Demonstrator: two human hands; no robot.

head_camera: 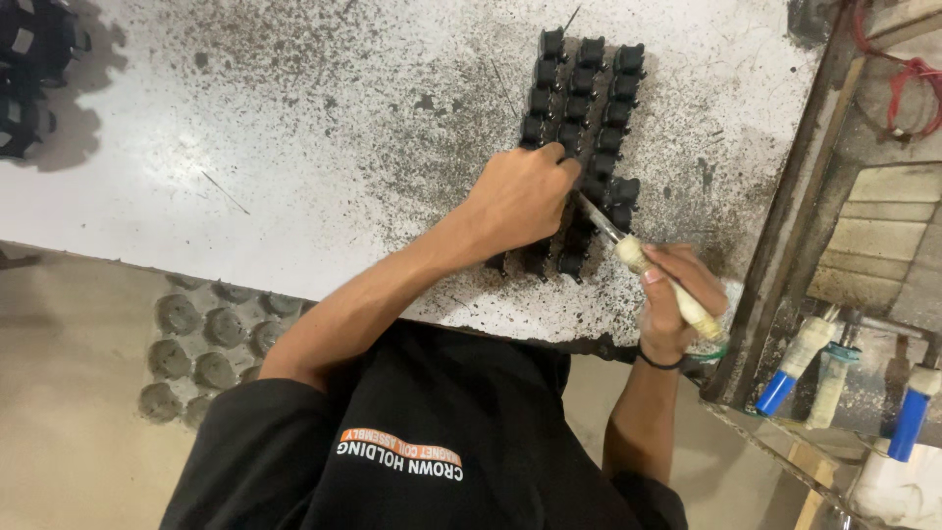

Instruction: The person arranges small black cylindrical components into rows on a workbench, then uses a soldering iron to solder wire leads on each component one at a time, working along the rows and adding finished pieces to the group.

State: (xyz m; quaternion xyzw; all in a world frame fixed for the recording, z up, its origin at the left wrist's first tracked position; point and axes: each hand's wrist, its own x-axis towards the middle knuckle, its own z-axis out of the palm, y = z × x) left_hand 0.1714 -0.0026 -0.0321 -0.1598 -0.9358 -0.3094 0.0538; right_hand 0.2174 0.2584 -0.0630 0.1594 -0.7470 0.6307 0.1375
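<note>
Shirt print: you wear a black shirt (422, 442) with a two-line printed label (400, 455), an orange strip beside white lettering (upside down from your view).
Packages, signs, screens: none visible.

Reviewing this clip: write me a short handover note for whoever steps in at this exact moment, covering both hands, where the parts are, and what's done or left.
Left hand: pressing down on the black parts, which sit in three close rows on the worn white table.
Right hand: closed on a pale-handled tool; its metal tip reaches into the lower rows beside the left hand.
Done or left: cannot tell which parts have been worked; none look different from the others.
Nearby: blue-and-white handled tools stand in a rack to the right.
</note>
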